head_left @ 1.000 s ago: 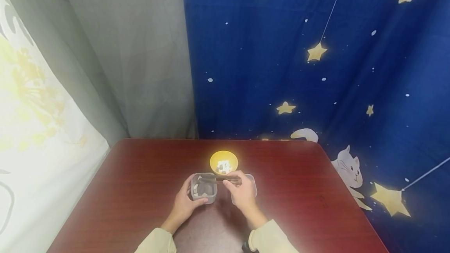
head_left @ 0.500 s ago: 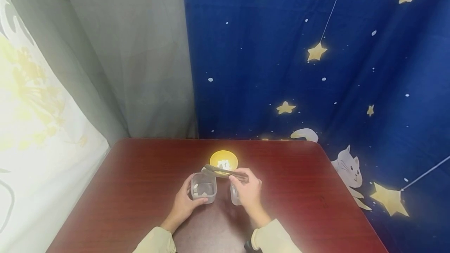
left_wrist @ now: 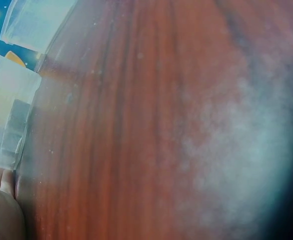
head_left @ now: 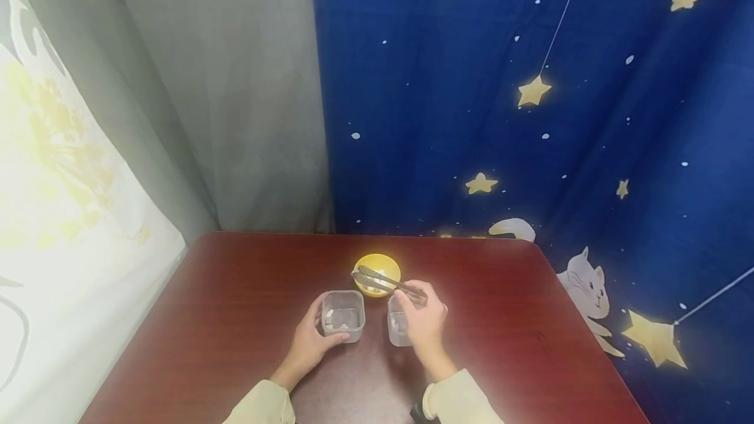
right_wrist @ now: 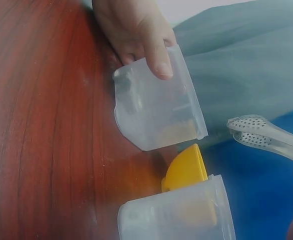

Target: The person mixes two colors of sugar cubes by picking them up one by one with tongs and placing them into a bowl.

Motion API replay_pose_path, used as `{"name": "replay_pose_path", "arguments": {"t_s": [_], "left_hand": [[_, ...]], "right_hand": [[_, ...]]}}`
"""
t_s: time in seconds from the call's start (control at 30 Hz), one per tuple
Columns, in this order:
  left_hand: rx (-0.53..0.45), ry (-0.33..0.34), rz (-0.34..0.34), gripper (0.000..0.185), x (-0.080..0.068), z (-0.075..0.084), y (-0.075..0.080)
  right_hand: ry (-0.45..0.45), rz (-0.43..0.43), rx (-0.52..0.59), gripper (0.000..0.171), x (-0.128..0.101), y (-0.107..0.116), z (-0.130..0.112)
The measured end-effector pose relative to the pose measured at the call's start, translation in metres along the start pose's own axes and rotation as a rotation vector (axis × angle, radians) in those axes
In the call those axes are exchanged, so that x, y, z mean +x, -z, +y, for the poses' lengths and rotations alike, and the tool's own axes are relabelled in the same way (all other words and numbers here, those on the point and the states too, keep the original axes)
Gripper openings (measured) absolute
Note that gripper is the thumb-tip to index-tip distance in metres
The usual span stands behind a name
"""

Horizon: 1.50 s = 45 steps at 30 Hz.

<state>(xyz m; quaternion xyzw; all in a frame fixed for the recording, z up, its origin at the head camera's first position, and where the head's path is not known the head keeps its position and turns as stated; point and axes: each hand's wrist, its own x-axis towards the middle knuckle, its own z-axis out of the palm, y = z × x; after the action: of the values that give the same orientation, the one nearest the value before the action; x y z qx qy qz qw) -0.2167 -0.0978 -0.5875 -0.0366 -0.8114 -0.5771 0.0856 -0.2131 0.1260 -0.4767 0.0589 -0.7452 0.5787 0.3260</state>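
My left hand [head_left: 309,339] holds a clear plastic container [head_left: 346,337] around its side, thumb at the front; a few pale pieces lie inside. My right hand [head_left: 427,322] grips a pair of tongs [head_left: 393,282], whose perforated tips [right_wrist: 251,131] are over the left part of the yellow bowl [head_left: 377,258]. A small pale bit shows at the very end of the tips. White pieces [head_left: 381,273] lie in the bowl. Under my right hand stands a second clear container [head_left: 398,340], partly hidden by it.
All of this is on a dark red wooden table [head_left: 247,293]. Behind it hang a grey curtain [head_left: 235,116] and a blue curtain with stars [head_left: 424,116]; a bright patterned white cloth [head_left: 71,214] is at the left.
The tongs have come up out of the left container and moved right and away to over the yellow bowl. My right hand has shifted slightly right; the left hand has stayed on its container.
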Motion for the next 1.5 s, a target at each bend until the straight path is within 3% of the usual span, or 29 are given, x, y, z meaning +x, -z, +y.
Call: {"name": "replay_pose_path", "arguments": {"t_s": [0.2, 0.3, 0.8, 1.5], "left_hand": [[0.000, 0.000, 0.000, 0.105, 0.000, 0.000, 0.000], [-0.002, -0.003, 0.001, 0.105, 0.000, 0.000, 0.000], [-0.010, -0.015, 0.009, 0.104, 0.000, -0.003, -0.001], [0.000, -0.009, 0.006, 0.104, -0.001, -0.002, -0.002]], "right_hand": [[0.030, 0.044, 0.021, 0.023, 0.003, -0.003, 0.036], [0.025, 0.062, 0.017, 0.023, 0.005, -0.002, 0.039], [-0.014, 0.137, 0.000, 0.025, 0.020, 0.002, 0.028], [-0.115, 0.038, 0.044, 0.026, 0.002, -0.001, 0.031]]}}
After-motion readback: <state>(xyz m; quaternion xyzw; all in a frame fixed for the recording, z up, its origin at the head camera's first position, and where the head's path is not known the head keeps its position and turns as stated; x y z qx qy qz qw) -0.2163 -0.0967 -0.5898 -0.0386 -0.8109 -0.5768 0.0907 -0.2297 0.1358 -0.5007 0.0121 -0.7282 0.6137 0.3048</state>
